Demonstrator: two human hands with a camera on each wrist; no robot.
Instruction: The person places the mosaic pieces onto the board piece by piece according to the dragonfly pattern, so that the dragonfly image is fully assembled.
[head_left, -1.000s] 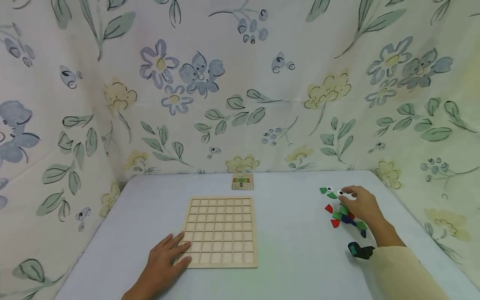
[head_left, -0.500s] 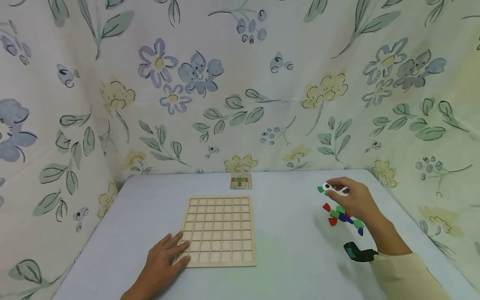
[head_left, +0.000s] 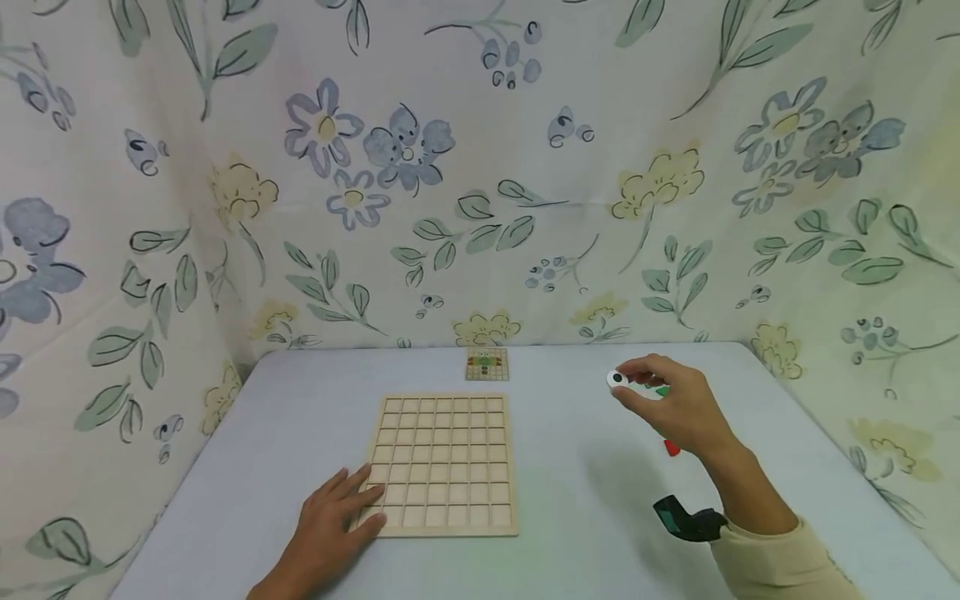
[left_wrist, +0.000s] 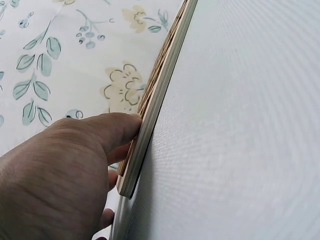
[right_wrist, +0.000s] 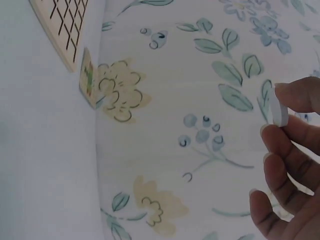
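A wooden grid board (head_left: pixel 439 463) lies flat on the white table. My left hand (head_left: pixel 327 518) rests on its lower left corner with the fingers spread. Seen from the left wrist, the thumb of that hand (left_wrist: pixel 65 172) touches the board's edge (left_wrist: pixel 159 97). My right hand (head_left: pixel 678 406) is raised over the right side of the table. It pinches a white round eye piece (head_left: pixel 617 378) with a black dot, between thumb and index finger. In the right wrist view the eye piece (right_wrist: pixel 278 108) shows nearly edge-on, the other fingers curled below it.
A small picture card (head_left: pixel 487 364) with a green and red figure lies behind the board. Behind my right hand a green piece (head_left: pixel 663 390) and a red piece (head_left: pixel 672 448) show; others there are hidden. A floral cloth (head_left: pixel 450 167) hangs behind the table.
My right hand has lifted the white eye piece from the group of coloured pieces and moved it left. My left hand has stayed on the board's corner.
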